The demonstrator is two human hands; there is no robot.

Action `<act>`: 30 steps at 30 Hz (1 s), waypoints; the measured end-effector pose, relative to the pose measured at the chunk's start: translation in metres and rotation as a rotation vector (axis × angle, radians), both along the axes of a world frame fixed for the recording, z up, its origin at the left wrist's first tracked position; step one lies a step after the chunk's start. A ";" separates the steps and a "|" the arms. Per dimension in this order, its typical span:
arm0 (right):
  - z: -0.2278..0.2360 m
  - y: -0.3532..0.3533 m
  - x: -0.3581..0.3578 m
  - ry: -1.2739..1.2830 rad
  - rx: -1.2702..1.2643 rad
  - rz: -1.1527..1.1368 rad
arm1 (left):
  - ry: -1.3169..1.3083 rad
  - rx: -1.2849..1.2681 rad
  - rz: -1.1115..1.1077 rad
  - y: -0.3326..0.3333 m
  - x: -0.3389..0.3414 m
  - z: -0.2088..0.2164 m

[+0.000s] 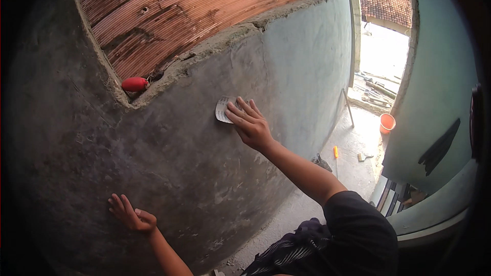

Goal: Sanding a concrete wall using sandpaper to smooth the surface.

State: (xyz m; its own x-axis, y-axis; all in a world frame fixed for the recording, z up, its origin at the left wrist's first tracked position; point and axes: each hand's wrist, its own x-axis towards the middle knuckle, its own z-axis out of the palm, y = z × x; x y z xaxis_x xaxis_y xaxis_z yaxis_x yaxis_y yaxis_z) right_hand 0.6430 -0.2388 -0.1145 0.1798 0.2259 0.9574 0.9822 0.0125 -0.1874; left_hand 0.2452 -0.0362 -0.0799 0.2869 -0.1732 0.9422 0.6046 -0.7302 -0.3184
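Observation:
Flat against the grey plastered wall (174, 148), my right hand (250, 125) presses a piece of sandpaper (223, 111), its pale printed backing showing past the fingertips. The fingers lie stretched over the sheet, below the rough sill of a wall opening. Lower and to the left, my left hand (132, 214) rests at the wall with its fingers extended and nothing in it. Around both hands the plaster is dark and blotchy, turning paler blue-grey toward the right.
A red rounded object (135, 84) sits in the sill's corner, before corrugated reddish sheeting (204, 7). On the floor at right lie an orange-handled tool (336, 153) and a brush (364, 157). An orange bucket (387, 123) stands by the doorway; a stick (348, 107) leans on the wall.

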 end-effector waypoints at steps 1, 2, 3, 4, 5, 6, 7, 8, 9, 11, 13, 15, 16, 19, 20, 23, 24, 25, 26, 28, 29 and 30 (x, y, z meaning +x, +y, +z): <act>-0.001 0.000 0.002 -0.051 -0.020 0.004 | -0.028 0.003 -0.028 0.000 0.001 0.000; -0.002 0.001 0.004 -0.101 -0.039 0.010 | -0.027 -0.001 -0.031 0.001 0.001 0.000; -0.003 0.001 0.008 -0.099 -0.043 0.009 | -0.033 0.004 -0.048 0.003 -0.001 0.000; -0.003 0.001 0.014 -0.088 -0.023 -0.007 | -0.041 0.008 -0.063 0.003 -0.002 0.000; -0.004 0.001 0.017 -0.076 -0.003 -0.021 | -0.040 0.012 -0.037 0.002 -0.001 0.001; -0.007 0.002 0.017 -0.075 -0.008 -0.016 | -0.039 0.007 -0.032 0.002 0.000 0.001; -0.008 0.005 0.016 -0.056 0.008 -0.010 | -0.050 0.007 -0.034 0.001 0.002 0.001; -0.009 0.006 0.015 -0.036 0.024 -0.004 | -0.061 0.007 -0.035 0.000 0.002 0.002; -0.009 0.005 0.017 -0.035 0.021 0.003 | -0.060 0.004 -0.027 -0.001 0.003 0.002; -0.009 0.003 0.022 -0.086 -0.002 -0.030 | -0.057 0.012 -0.029 0.000 0.005 0.002; -0.007 0.001 0.023 -0.024 0.030 -0.024 | -0.061 0.018 -0.041 0.000 0.005 0.000; -0.002 0.002 0.018 0.044 0.091 -0.044 | -0.065 0.022 -0.053 0.002 0.007 -0.001; -0.002 0.004 0.013 0.043 0.089 -0.035 | -0.096 0.018 -0.127 0.004 0.009 -0.001; 0.001 0.001 0.000 -0.080 -0.003 0.029 | -0.119 0.009 -0.190 0.006 0.013 0.000; 0.001 0.000 0.003 -0.084 -0.007 0.039 | -0.109 0.004 -0.187 0.005 0.013 -0.001; 0.002 0.001 0.011 -0.046 0.011 -0.012 | -0.087 -0.018 -0.119 0.002 0.010 -0.001; 0.003 0.003 0.008 -0.052 0.007 0.014 | -0.074 -0.016 -0.104 0.001 0.006 0.000; 0.004 0.004 0.004 -0.009 0.028 0.006 | -0.072 -0.024 -0.070 0.000 0.001 -0.001; 0.005 0.008 -0.001 0.035 0.048 0.010 | -0.069 -0.029 -0.061 -0.003 -0.001 0.001; 0.003 0.004 -0.007 0.020 0.012 0.021 | -0.053 -0.027 -0.043 -0.007 -0.001 0.004; 0.004 -0.002 -0.002 -0.007 0.001 0.012 | -0.041 -0.020 -0.048 -0.009 0.002 0.006; 0.004 -0.005 0.003 -0.032 -0.010 -0.003 | -0.054 -0.020 -0.015 -0.011 0.003 0.009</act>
